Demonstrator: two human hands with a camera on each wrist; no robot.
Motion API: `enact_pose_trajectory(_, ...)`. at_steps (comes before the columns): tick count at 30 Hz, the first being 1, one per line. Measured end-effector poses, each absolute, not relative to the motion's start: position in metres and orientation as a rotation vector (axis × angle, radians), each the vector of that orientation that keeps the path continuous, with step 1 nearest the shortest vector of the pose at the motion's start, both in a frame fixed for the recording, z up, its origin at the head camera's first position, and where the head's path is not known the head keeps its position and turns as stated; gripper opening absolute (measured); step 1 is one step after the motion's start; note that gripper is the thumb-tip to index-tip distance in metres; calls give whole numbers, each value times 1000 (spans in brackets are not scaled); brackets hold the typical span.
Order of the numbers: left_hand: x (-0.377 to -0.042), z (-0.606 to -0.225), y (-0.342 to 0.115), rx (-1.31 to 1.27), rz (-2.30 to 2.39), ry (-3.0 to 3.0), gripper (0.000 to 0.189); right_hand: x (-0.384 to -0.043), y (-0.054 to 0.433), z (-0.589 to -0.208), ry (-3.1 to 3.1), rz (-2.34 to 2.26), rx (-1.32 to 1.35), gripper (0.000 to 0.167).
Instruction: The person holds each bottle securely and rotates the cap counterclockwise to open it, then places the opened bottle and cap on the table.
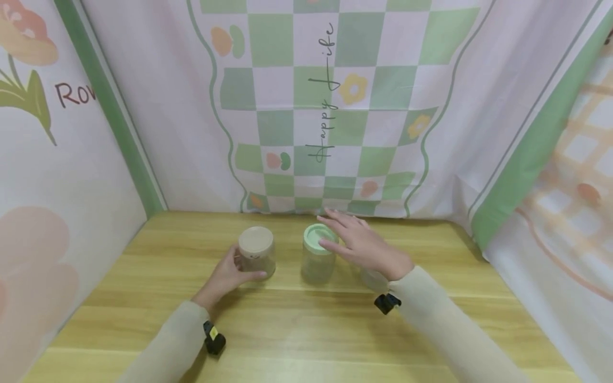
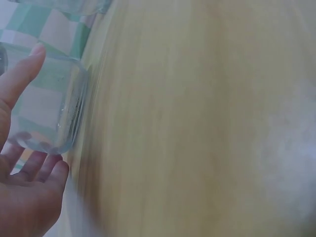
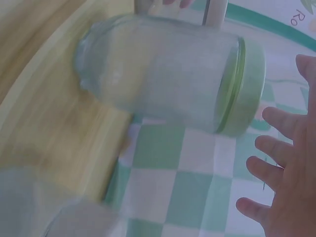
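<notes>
A glass jar with a beige lid (image 1: 256,240) stands on the left side of the table. My left hand (image 1: 229,276) holds it low, thumb in front and fingers around the left side; the left wrist view shows the clear glass (image 2: 47,106) between thumb and fingers. To its right is a glass jar with a green lid (image 1: 318,260). Over the right side of that lid hovers my right hand (image 1: 361,242), its fingers spread, and the right wrist view shows the fingertips (image 3: 271,143) a little apart from the green lid (image 3: 249,89).
A third clear glass jar (image 1: 373,279) is mostly hidden beneath my right hand and wrist. All three stand on a wooden table (image 1: 297,330), with a checked green and white curtain (image 1: 316,122) along its back edge and more printed cloth at both sides.
</notes>
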State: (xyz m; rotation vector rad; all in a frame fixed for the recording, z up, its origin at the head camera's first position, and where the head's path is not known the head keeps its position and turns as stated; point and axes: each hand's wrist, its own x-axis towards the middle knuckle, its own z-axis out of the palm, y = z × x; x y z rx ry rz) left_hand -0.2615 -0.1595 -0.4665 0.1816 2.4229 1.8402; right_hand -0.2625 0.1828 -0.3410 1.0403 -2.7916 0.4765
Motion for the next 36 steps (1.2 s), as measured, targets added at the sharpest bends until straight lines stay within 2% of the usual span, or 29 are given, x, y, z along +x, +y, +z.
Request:
enact_pose_trajectory(12,-260,-465,-158,158,1818,2421,102,-276,135,-342,-2787,506,1129,65)
enact_pose_trajectory(22,-260,-467,-160,171,1838,2409,104,-279,84,-352,-2659,556,1189,58)
enact_pose_trajectory(36,-259,-466,-161,207,1853,2368,94,-276,28,-373,-2649,497,1041,55)
